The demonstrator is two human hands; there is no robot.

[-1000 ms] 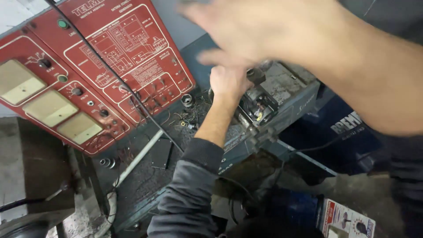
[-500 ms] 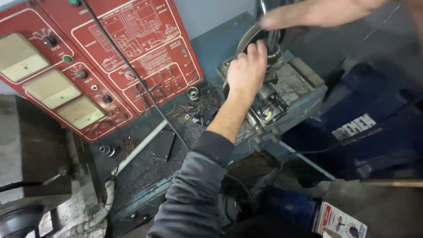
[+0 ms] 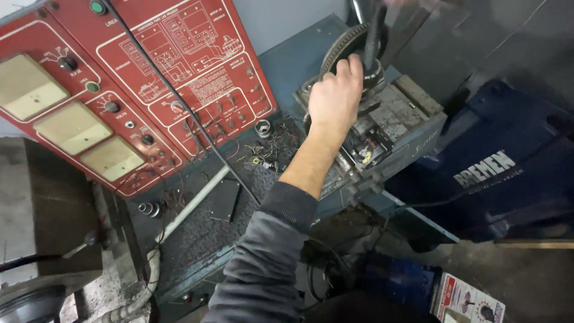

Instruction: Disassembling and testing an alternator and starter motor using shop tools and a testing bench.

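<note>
My left hand (image 3: 335, 101) reaches forward from a grey sleeve, its fingers curled over the rim of a toothed metal wheel (image 3: 341, 45) on top of a worn blue machine block (image 3: 406, 116). A dark upright bar (image 3: 373, 30) rises through the wheel's middle. Only a blurred sliver of my right hand (image 3: 418, 2) shows at the top edge, by the upper end of that bar. Its grip is out of view.
A red control panel (image 3: 137, 84) with knobs, meters and a black cable leans at the left. Loose wires and a small metal cup (image 3: 263, 127) lie on a dark ribbed mat (image 3: 203, 227). A dark blue case (image 3: 502, 173) stands at the right, with a printed box (image 3: 466, 302) below it.
My right hand has swept from across the near foreground up to the bar's top and mostly out of view. My left hand has moved up onto the toothed wheel.
</note>
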